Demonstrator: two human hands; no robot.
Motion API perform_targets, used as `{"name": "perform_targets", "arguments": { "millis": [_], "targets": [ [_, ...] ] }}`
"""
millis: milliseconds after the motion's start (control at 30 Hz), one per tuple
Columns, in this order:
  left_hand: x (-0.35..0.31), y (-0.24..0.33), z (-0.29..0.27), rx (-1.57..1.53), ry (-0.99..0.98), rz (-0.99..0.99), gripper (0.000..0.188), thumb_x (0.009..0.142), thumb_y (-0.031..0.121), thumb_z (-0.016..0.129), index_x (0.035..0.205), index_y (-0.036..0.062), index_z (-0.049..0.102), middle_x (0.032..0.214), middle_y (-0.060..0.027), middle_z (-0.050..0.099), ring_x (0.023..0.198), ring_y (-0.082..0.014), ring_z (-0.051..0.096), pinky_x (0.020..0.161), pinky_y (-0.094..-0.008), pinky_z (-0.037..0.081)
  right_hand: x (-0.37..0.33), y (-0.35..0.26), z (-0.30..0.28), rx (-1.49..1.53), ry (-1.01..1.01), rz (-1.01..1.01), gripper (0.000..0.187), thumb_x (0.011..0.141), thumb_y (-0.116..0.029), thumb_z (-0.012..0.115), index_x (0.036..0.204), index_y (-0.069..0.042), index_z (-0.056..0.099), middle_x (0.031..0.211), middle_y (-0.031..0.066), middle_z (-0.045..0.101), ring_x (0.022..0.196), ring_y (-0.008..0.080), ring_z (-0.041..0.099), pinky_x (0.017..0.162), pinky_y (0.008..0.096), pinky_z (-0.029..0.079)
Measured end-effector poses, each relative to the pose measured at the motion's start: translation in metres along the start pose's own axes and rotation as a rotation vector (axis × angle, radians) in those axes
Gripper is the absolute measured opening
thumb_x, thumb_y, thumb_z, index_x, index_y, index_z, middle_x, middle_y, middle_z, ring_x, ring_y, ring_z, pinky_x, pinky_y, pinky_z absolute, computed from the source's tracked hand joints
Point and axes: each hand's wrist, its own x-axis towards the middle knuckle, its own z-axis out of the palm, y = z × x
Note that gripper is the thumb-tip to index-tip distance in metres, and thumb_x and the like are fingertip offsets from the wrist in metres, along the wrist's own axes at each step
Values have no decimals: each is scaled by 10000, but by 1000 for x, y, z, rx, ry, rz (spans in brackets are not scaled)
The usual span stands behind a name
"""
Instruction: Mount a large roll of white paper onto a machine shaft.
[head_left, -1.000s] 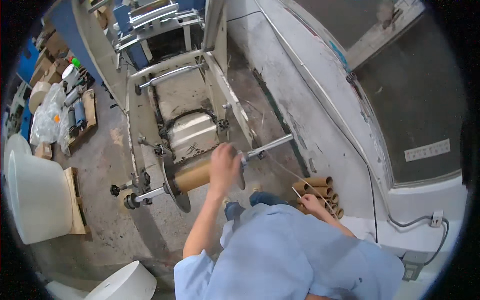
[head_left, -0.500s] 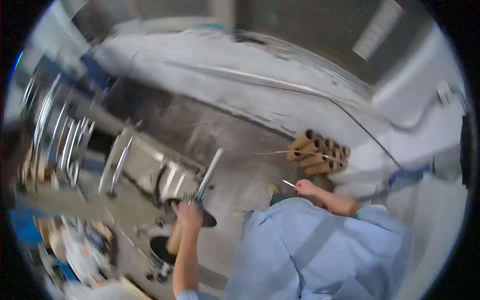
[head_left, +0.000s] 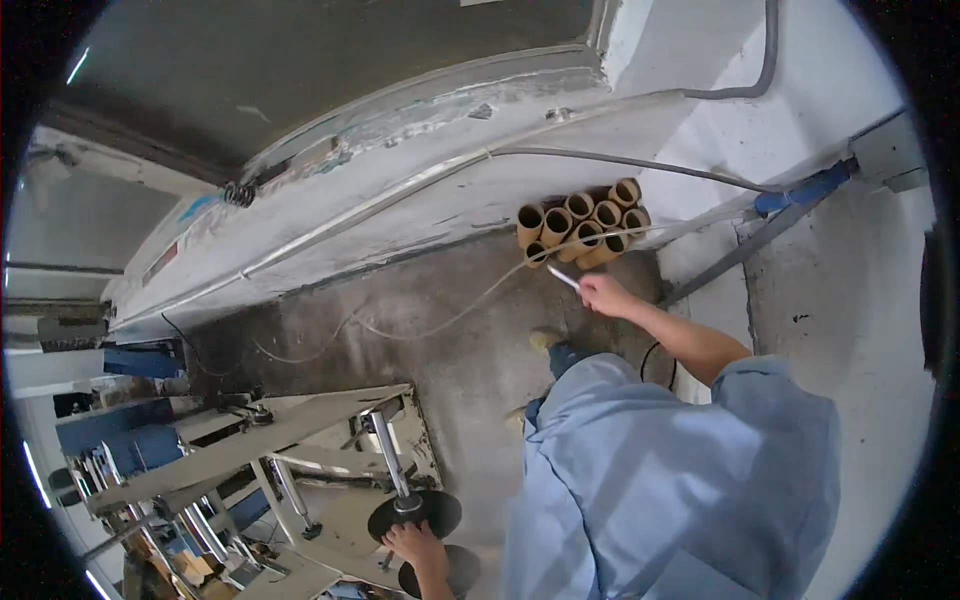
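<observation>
My left hand is at the lower edge of a black disc, its fingers curled over the rim. A shiny metal shaft rises from the hub of this disc. Below, a second black disc is partly covered by my left forearm. My right hand is closed around a slim white stick-like tool, whose exact kind I cannot make out. The tool's tip points up and left, close to several brown cardboard tubes stacked on the floor against the wall.
A pale machine frame with metal rollers fills the lower left. A thin hose trails over the floor and across the tubes. Grey conduit runs along the white wall, with a blue pipe section at right.
My view has swung, so the wall and tubes sit higher and the machine lower. My left hand has gone from beside the shaft to the disc's rim. The white tool stays in my right hand.
</observation>
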Motion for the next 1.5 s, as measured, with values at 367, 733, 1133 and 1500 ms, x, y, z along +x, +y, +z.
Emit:
{"name": "perform_targets", "arguments": {
  "millis": [367, 733, 1133, 1500],
  "targets": [
    [4, 19, 6, 140, 29, -221, 182, 764, 232, 699, 798, 55, 674, 904, -115, 614, 1002, -313, 536, 980, -449, 335, 146, -211, -153, -499, 513, -706, 227, 915, -136, 550, 1089, -20, 637, 998, 146, 595, 911, 338, 595, 784, 405, 476],
    [-1, 21, 12, 87, 175, -396, 166, 783, 197, 663, 871, 57, 674, 961, -107, 624, 1041, -296, 544, 963, -461, 361, 226, -282, -155, -900, 520, -638, 266, 908, -105, 506, 1141, -100, 635, 1134, 96, 578, 1138, 307, 536, 922, 430, 469],
    [5, 18, 19, -258, 154, -433, 301, 831, 212, 629, 1058, 16, 599, 1188, -179, 570, 1154, -373, 488, 1009, -479, 368, 166, -257, -110, -339, 396, -857, 220, 912, -189, 619, 1064, -34, 656, 1038, 112, 636, 881, 216, 640, 793, 294, 492],
    [-71, 103, -9, -698, 627, -855, 328, 884, 238, 650, 1127, 23, 611, 1231, -199, 550, 1144, -355, 525, 962, -419, 430, -10, -97, 173, -288, -707, -524, 279, 853, -159, 643, 1078, 6, 648, 952, 99, 687, 852, 170, 637, 774, 303, 504]
  ]
}}
